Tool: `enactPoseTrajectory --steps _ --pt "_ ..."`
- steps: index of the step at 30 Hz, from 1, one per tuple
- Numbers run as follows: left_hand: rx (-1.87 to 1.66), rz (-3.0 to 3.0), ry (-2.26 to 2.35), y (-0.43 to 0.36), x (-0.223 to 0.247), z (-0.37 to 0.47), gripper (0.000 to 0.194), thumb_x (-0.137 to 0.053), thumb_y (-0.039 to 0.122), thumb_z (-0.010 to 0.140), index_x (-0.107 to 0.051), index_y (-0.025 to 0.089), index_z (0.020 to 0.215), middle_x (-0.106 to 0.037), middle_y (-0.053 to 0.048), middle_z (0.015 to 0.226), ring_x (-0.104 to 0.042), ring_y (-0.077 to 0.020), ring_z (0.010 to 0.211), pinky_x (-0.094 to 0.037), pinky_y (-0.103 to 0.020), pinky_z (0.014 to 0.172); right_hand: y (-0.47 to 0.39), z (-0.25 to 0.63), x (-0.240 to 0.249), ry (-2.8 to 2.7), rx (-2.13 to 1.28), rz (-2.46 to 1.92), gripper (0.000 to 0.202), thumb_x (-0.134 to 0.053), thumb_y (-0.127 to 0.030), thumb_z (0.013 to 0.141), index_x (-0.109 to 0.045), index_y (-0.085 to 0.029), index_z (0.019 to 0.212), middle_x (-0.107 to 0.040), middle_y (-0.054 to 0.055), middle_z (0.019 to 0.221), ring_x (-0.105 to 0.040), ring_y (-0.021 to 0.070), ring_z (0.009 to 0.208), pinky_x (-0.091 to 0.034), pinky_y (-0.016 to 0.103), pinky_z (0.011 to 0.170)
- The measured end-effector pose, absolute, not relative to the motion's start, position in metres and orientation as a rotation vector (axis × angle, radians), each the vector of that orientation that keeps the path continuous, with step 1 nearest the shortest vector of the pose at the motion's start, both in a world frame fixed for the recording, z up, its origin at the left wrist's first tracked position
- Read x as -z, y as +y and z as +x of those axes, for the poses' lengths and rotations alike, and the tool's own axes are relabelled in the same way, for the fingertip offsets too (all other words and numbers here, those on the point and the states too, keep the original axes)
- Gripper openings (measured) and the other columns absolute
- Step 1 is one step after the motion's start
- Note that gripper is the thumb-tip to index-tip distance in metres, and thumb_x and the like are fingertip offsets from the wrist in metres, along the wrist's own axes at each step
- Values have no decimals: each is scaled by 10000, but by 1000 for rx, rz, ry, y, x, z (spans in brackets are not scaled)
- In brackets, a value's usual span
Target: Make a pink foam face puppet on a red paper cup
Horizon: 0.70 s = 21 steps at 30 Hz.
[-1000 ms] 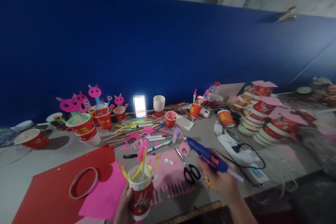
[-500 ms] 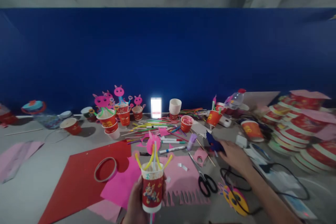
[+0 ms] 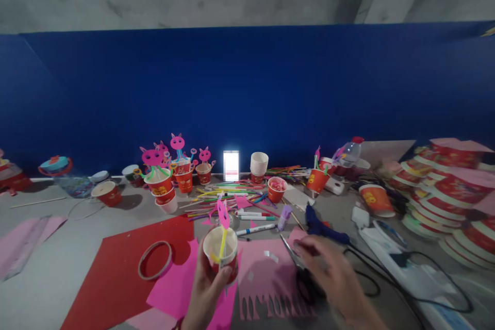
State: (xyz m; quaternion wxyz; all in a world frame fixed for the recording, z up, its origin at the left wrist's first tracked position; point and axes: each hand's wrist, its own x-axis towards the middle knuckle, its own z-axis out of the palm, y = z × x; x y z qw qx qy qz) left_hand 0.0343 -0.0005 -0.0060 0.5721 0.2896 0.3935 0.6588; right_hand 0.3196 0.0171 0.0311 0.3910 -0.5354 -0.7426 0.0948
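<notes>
My left hand (image 3: 209, 286) is wrapped around a red paper cup (image 3: 220, 245) with a white rim, tilted so its inside shows. From the cup rise a pink paper animal head (image 3: 223, 213) on a straw and a yellow pipe cleaner (image 3: 223, 242). My right hand (image 3: 327, 268), somewhat blurred, hovers over black-handled scissors (image 3: 305, 281) with its fingers partly bent and apart. A pink paper scrap (image 3: 297, 234) lies by its fingertips. Just beyond that hand rests a dark blue glue gun (image 3: 327, 228). Pink foam sheet (image 3: 263, 268) with cut-out slits lies between the hands.
Red sheet (image 3: 127, 263) and a tape roll (image 3: 155, 260) lie at left. Finished cup figures (image 3: 160, 185) stand behind. Markers (image 3: 255, 229) and pipe cleaners (image 3: 228, 191) are spread centrally. Stacked cups (image 3: 436, 206), a power strip (image 3: 417, 273) and black cables (image 3: 371, 278) occupy the right.
My right hand has left the glue gun and come down-left over the scissors. My left hand has tipped the cup, so its opening now faces me. The yellow paper face at lower right is hidden.
</notes>
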Motion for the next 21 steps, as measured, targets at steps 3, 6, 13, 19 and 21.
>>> enactPoseTrajectory --steps 3,6,13,19,21 --pt "-1614 905 1040 14 -12 44 769 -844 216 684 -497 225 1370 -637 -117 1280 -537 -312 1259 -381 -374 1076 9 258 -33 -1922 -612 -1099 293 -575 -290 910 -597 -229 1195 -712 77 1095 -699 214 966 -577 310 831" --pt "-1642 1080 1123 27 -19 52 743 -817 223 711 -475 194 1370 -540 -148 1392 -413 -323 1371 -287 -392 1137 24 215 -20 -1805 -775 -917 533 -624 -293 874 -471 -227 1381 -627 119 1311 -630 245 1159 -530 382 976" --pt "-1561 1146 1059 37 4 46 677 -747 244 780 -452 185 1386 -448 -172 1470 -356 -335 1409 -269 -427 1149 64 183 0 -1511 -1103 -859 367 -576 -416 911 -605 -198 1204 -714 106 1129 -699 248 970 -574 400 872" --pt "-1553 1198 967 54 17 41 788 -800 233 729 -417 194 1417 -420 -172 1505 -388 -351 1394 -326 -437 1132 67 186 5 -1351 -1152 -790 405 -588 -519 904 -628 -248 1203 -697 95 1203 -645 264 1143 -535 401 967" --pt "-1517 1158 953 59 26 41 761 -810 268 725 -455 190 1394 -469 -172 1474 -419 -361 1371 -341 -444 1124 69 187 12 -1306 -1209 -772 425 -637 -513 877 -618 -257 1216 -693 94 1213 -655 268 1126 -546 402 949"
